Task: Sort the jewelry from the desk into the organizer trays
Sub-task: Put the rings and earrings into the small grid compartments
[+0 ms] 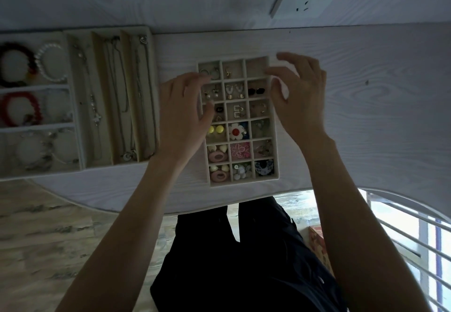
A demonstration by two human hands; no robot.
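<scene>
White woodgrain desk [341, 116], wall right behind it. The small grid tray [240, 184] sits near the front edge, nearly full of earrings [234, 91], so probably light but rattly. My left hand [180, 116] and right hand [300, 94] flank its sides, fingers loosely spread, gripping nothing. I'd grab the stiff side walls, keep it level. Long tray [73, 162] crowds the left; right is open.

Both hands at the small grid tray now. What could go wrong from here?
1. The left hand lies over the grid tray's left column, so its fingers could snag or flick out loose earrings such as the yellow studs.
2. The right hand curls at the tray's right wall; a nudge might slide the tray and mix compartments.
3. The larger tray overhangs the desk's front edge and could tip if bumped.
</scene>
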